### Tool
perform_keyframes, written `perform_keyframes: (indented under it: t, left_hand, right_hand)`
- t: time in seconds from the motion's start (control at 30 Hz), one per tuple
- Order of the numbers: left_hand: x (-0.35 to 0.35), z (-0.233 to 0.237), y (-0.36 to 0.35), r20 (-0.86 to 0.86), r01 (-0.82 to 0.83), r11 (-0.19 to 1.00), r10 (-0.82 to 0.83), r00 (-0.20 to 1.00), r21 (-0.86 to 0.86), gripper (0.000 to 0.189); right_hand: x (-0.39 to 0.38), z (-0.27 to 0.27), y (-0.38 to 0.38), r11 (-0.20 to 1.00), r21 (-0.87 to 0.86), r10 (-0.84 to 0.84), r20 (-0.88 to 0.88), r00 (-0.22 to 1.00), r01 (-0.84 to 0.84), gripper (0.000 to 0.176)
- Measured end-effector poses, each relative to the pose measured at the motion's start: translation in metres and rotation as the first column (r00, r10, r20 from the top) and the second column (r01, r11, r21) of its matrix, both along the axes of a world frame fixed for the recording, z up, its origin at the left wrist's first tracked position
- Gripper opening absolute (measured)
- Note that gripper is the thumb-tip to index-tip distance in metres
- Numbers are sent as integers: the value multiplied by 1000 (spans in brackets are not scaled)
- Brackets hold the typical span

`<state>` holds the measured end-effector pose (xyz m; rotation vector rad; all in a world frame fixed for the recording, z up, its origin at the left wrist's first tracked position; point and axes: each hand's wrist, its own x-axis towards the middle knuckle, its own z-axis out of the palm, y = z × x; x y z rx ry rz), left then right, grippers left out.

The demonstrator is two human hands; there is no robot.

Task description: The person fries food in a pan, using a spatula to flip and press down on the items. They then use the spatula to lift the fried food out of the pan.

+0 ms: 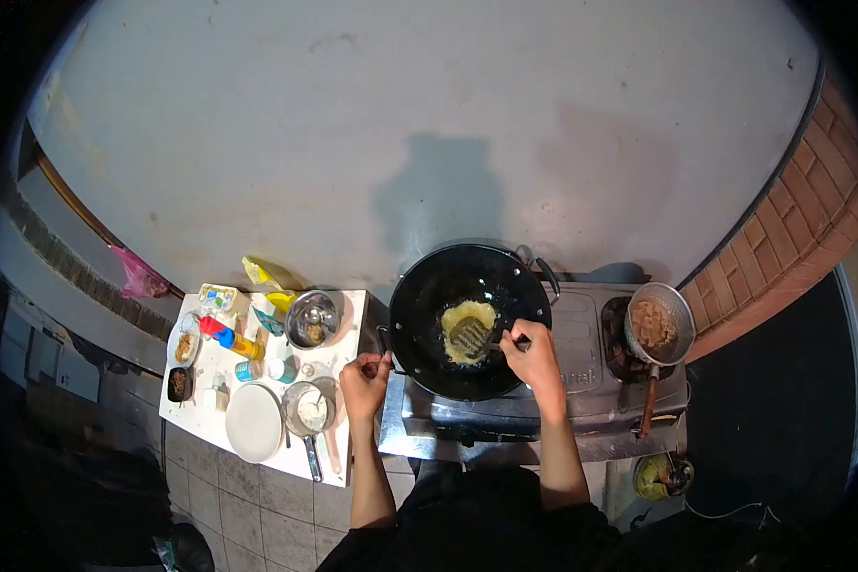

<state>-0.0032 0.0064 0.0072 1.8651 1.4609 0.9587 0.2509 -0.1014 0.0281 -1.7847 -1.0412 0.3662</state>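
A large black wok [419, 286] sits on the stove, with a yellow, egg-like piece of food [467, 312] in its middle. My right hand [534, 362] is closed round the handle of a slotted spatula [470, 337], whose head rests on the food. At the wok's left side, my left hand [363, 386] is closed, its fingers gripping the wok's side handle [383, 337]. The second side handle [547, 275] stands free at the upper right.
Right of the wok, a saucepan [679, 303] of brownish food stands on another burner. The white table [214, 443] at left carries a plate [254, 422], a metal bowl [330, 310], a small pan of white powder [313, 450] and sauce bottles [248, 346]. A pot [651, 480] stands low at right.
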Motion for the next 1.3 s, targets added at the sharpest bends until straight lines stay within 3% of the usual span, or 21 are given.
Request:
perform_keyframes:
  t: [0.1,0.13,0.7,0.8,0.87,1.0,1.07,1.3]
  left_hand:
    - [3,-2,2,57,-1,1000,2,998,-24,25]
    - [3,-3,3,55,1,1000,0,998,-24,25]
    - [3,-11,5,127,12,999,-7,992,-39,24]
    - [5,-7,2,147,5,1000,-1,989,-30,23]
    - [6,-5,1,122,-9,1000,11,992,-22,23]
    - [7,-5,0,112,-26,999,28,993,-22,23]
    - [6,-3,-1,86,-29,998,34,996,-55,24]
    - [6,-2,-2,40,-35,999,37,999,-35,27]
  right_hand:
    - [-6,-3,0,998,51,-32,7,999,32,18]
    - [-9,-5,1,986,161,-41,66,997,30,23]
    - [-9,-7,0,986,161,-43,71,997,31,23]
    - [-9,-8,-1,983,184,-48,134,990,23,24]
    - [-12,-13,-4,992,111,-55,-13,998,57,26]
    - [-22,-13,-9,988,85,-114,-125,986,126,20]
    - [-28,-2,-11,978,128,-110,-359,927,165,22]
    - [-24,10,-18,933,288,-79,-420,904,215,19]
